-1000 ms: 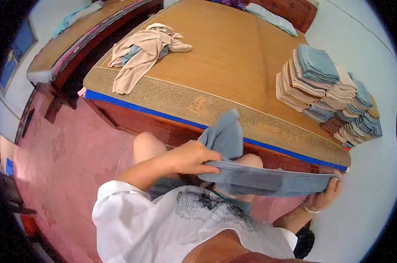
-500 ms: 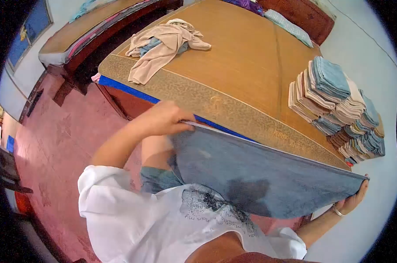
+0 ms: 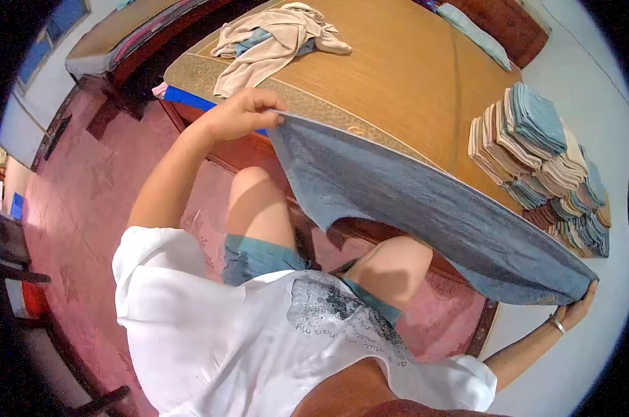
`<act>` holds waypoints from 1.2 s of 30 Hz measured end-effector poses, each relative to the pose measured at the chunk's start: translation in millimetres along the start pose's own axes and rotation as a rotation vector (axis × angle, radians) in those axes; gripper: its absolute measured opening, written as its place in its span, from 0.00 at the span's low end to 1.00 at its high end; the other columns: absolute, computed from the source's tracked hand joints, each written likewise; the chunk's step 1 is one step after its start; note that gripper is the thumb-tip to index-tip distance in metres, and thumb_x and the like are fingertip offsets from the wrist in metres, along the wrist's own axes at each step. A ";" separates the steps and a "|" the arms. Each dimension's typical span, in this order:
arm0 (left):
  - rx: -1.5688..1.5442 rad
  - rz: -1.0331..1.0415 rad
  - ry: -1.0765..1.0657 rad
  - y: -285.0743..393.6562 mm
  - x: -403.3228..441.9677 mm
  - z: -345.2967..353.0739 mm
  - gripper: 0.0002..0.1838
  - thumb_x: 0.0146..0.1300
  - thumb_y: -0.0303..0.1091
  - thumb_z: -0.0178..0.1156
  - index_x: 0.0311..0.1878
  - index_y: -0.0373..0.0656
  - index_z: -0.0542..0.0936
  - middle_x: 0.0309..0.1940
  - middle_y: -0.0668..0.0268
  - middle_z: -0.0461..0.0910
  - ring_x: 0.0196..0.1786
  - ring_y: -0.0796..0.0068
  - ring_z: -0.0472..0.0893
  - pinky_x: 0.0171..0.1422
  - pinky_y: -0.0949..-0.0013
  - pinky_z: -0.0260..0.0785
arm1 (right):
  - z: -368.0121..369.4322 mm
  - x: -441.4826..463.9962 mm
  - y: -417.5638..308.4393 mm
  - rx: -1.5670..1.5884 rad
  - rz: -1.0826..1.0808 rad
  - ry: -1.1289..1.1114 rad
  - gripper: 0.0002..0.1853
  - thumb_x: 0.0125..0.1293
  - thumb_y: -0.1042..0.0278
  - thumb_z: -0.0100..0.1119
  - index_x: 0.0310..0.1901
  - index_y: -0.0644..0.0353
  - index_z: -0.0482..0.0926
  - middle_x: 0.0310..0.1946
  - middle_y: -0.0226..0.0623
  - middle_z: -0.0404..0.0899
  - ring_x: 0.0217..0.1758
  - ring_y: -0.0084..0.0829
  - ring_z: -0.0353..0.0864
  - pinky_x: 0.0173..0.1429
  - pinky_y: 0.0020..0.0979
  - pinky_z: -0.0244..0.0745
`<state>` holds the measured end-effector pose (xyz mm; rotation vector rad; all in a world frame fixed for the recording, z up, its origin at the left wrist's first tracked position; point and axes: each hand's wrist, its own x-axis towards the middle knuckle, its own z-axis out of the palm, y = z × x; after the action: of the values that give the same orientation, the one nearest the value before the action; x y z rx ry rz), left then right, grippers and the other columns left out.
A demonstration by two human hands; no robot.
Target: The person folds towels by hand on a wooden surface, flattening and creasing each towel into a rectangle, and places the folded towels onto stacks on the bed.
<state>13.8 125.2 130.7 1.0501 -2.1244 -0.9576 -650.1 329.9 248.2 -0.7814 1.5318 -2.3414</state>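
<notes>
A blue-grey towel (image 3: 398, 187) is stretched out in the air between my two hands, its upper edge pulled nearly straight and the lower part billowing loosely. Its left corner is pinched in my left hand (image 3: 243, 113), in front of the bed's near edge. My right hand (image 3: 580, 306) grips the opposite corner, low at the right, with fingers partly hidden by the cloth. On the bed (image 3: 398, 76), beyond my left hand, lies a crumpled pile of beige and blue cloths (image 3: 276, 45). Stacks of folded towels (image 3: 536, 132) stand on the bed's right side, beyond my right hand.
A light pillow (image 3: 474, 35) lies by the wooden headboard (image 3: 512, 31). Another bed or bench (image 3: 113, 42) stands at the upper left. My knees (image 3: 259, 201) are below the towel, over the pinkish floor (image 3: 106, 243). A pale wall (image 3: 592, 76) is on the right.
My left hand has risen and moved slightly left, and the towel has lifted and swung outward, uncovering my knees. My right hand has shifted slightly right. The view has tilted down a little.
</notes>
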 end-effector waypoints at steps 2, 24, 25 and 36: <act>-0.272 -0.067 -0.007 5.5 1.7 2.3 0.09 0.58 0.32 0.57 0.40 0.37 0.78 0.33 0.72 0.77 0.37 0.83 0.73 0.44 0.78 0.65 | -2.1 1.1 -0.1 -0.004 -0.007 -0.009 0.18 0.61 0.58 0.56 0.46 0.64 0.73 0.44 0.39 0.74 0.46 0.33 0.73 0.52 0.34 0.67; -0.383 0.202 0.811 94.7 129.6 -108.9 0.13 0.66 0.41 0.48 0.42 0.42 0.74 0.32 0.68 0.75 0.34 0.74 0.72 0.38 0.68 0.66 | 103.1 106.5 6.4 -0.020 -0.102 -0.288 0.17 0.62 0.59 0.53 0.48 0.61 0.72 0.47 0.32 0.73 0.49 0.27 0.71 0.54 0.31 0.68; -0.348 0.234 0.817 88.0 119.5 -117.4 0.13 0.65 0.43 0.48 0.44 0.45 0.74 0.34 0.71 0.75 0.36 0.76 0.71 0.40 0.71 0.65 | 100.4 93.3 9.8 -0.022 -0.101 -0.278 0.17 0.62 0.59 0.53 0.48 0.61 0.72 0.47 0.32 0.73 0.49 0.27 0.71 0.54 0.31 0.68; -0.143 -0.269 0.420 -56.4 -15.3 -34.5 0.11 0.63 0.41 0.52 0.37 0.44 0.75 0.27 0.77 0.71 0.31 0.85 0.69 0.37 0.79 0.62 | 16.0 -30.4 183.3 -0.328 0.274 -0.391 0.06 0.60 0.66 0.57 0.36 0.56 0.77 0.29 0.22 0.75 0.30 0.17 0.71 0.35 0.18 0.66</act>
<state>71.1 101.7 102.9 1.3511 -1.5802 -0.9000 -632.7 254.1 78.8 -0.9621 1.7289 -1.6498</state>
